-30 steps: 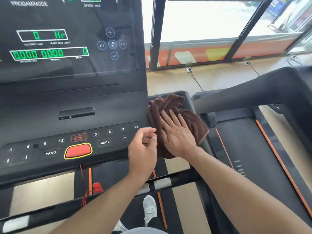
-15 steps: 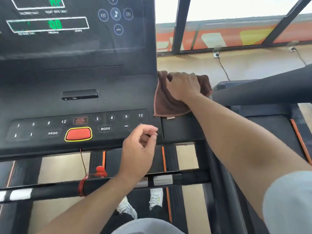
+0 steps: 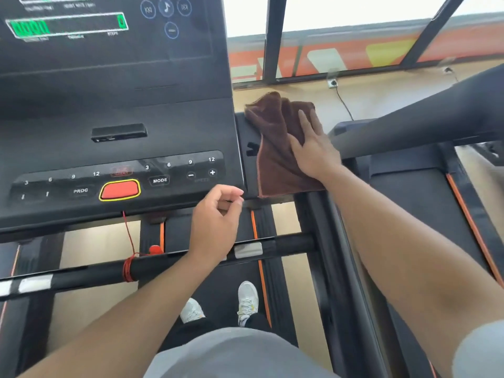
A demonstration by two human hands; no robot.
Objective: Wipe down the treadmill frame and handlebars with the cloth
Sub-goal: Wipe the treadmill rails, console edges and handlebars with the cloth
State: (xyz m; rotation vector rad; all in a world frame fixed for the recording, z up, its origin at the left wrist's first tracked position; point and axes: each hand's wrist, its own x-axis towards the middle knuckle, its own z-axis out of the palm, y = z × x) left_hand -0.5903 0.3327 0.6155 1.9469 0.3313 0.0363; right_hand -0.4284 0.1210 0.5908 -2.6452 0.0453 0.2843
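Treadmill console (image 3: 114,110): broad, glossy black panel, upright display above, sloped keypad below. Frame ledge (image 3: 246,170) of matte black plastic adjoins its right edge; a round black handlebar (image 3: 169,264) with pale grip plates crosses beneath, red cord (image 3: 128,268) wound round it. A second treadmill (image 3: 425,192) stands just to the right, its dark belt edged with orange stripes. Floor (image 3: 283,236) pale and smooth; window frames (image 3: 272,36) of dark metal rise behind, with orange, white and yellow shapes along the low wall and a wall socket (image 3: 332,82) with a black cable.

Cloth (image 3: 275,148): brown terry pile, crumpled at its far end, hanging flat with a lighter hem toward the person; it lies on the frame ledge just right of the console. Right hand (image 3: 313,151) rests on it, fingers straight and together, palm pressing the fabric down. Left hand (image 3: 215,222) hovers near the console's lower right corner, fingers loosely curled with thumb near forefinger, holding nothing.

Legible keypad writing: "PROG", "MODE", numerals 3, 6, 9, 12 in two runs, plus and minus signs. Red oval button (image 3: 120,190) has a yellow outline. Display digits glow green but are blurred. White shoes (image 3: 246,301) stand on the belt.
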